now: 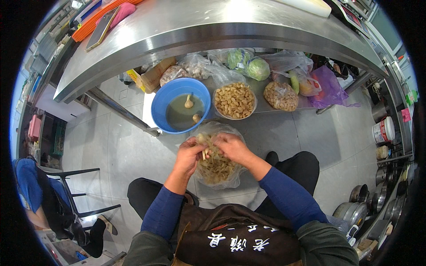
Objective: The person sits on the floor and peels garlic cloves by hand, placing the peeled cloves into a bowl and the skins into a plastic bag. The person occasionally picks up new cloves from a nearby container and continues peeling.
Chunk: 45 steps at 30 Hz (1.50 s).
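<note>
My left hand (pixel 190 153) grips a garlic bulb (pixel 201 138), its stem poking out below the fingers. Close beside it, my right hand (pixel 231 146) has its fingers bent in at the garlic; they are blurred, so what they pinch is unclear. Both hands are above a clear plastic bag (pixel 237 181) full of dry garlic skins (pixel 214 171). Beyond my left hand stands a blue basin (pixel 157 111) of cloudy water holding two garlic bulbs (pixel 188 102). To its right, peeled garlic cloves (pixel 234 100) fill a round plastic-lined container (pixel 254 105).
A steel table (pixel 199 20) overhangs a low shelf (pixel 256 114) with a bag of cloves (pixel 281 96), wrapped cabbages (pixel 258 68) and a purple bag (pixel 327 88). A seated person (pixel 50 199) is at left by a black chair (pixel 71 193). Pots (pixel 351 212) stand at right.
</note>
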{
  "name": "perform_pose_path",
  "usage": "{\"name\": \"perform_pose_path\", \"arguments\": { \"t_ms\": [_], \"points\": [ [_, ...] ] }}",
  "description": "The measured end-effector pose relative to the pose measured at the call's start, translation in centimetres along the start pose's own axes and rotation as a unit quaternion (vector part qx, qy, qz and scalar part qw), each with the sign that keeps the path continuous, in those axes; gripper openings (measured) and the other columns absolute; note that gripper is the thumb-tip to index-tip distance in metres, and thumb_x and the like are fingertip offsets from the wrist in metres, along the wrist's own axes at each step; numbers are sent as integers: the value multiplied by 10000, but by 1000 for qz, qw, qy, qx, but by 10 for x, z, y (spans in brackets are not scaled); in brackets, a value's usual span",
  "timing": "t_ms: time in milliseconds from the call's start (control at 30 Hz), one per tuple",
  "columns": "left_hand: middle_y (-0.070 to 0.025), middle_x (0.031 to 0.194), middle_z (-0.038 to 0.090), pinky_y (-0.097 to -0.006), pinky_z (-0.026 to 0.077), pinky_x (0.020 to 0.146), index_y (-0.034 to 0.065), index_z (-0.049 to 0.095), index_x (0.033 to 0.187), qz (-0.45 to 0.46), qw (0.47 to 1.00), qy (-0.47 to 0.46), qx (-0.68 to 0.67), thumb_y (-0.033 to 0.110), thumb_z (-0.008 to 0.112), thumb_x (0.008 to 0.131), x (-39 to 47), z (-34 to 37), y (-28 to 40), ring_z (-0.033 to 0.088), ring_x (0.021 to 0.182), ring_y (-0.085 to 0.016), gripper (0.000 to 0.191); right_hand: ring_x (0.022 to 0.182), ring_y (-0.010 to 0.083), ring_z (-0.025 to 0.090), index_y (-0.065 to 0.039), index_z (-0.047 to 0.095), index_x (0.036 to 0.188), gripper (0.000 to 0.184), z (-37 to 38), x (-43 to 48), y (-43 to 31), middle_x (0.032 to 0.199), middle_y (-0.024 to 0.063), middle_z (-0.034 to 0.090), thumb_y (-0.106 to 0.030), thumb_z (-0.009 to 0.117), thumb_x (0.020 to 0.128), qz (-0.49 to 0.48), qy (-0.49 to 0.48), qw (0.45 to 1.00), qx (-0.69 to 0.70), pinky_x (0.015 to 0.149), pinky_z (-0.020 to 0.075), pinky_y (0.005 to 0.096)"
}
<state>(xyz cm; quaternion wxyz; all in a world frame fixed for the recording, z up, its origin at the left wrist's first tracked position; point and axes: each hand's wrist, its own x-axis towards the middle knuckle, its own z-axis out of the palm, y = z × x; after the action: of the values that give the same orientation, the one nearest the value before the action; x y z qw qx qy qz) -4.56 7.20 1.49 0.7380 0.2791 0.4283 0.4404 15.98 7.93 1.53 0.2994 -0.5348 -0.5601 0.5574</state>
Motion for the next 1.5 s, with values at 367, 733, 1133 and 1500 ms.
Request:
{"name": "perform_pose_path", "arguments": {
  "t_ms": [367, 733, 1133, 1500],
  "points": [
    [-145, 874, 719, -319, 613, 632, -58, 647, 1056, -31, 998, -59, 4, 34, 655, 942, 0, 0, 4, 724, 711, -218, 147, 611, 55, 475, -58, 629, 984, 263, -2, -7, -6, 754, -29, 556, -301, 573, 1067, 52, -153, 960, 229, 539, 393, 225],
    [-147, 1016, 717, -349, 610, 738, -69, 637, 1166, -6, 999, -44, -23, 56, 584, 965, -1, 5, 8, 724, 858, -227, 242, 625, 84, 498, -74, 595, 1010, 185, -10, -9, -6, 797, 3, 563, -258, 573, 1017, 53, -178, 880, 437, 514, 384, 232],
    [-33, 1045, 715, -299, 511, 740, 28, 706, 1187, 56, 997, 31, 53, 146, 668, 1011, 4, -8, -1, 655, 860, -146, 215, 721, 121, 580, -75, 570, 1052, 89, -6, -11, -12, 945, 62, 618, -152, 580, 1009, 78, -144, 874, 457, 504, 443, 242],
    [-74, 948, 710, -307, 543, 684, -9, 673, 1127, 87, 990, 101, 49, 57, 669, 974, 10, -11, -9, 660, 744, -169, 166, 687, 104, 528, -105, 566, 971, 166, 1, -4, 0, 840, 15, 554, -238, 653, 1018, 128, -72, 914, 379, 523, 380, 254]
  ]
}}
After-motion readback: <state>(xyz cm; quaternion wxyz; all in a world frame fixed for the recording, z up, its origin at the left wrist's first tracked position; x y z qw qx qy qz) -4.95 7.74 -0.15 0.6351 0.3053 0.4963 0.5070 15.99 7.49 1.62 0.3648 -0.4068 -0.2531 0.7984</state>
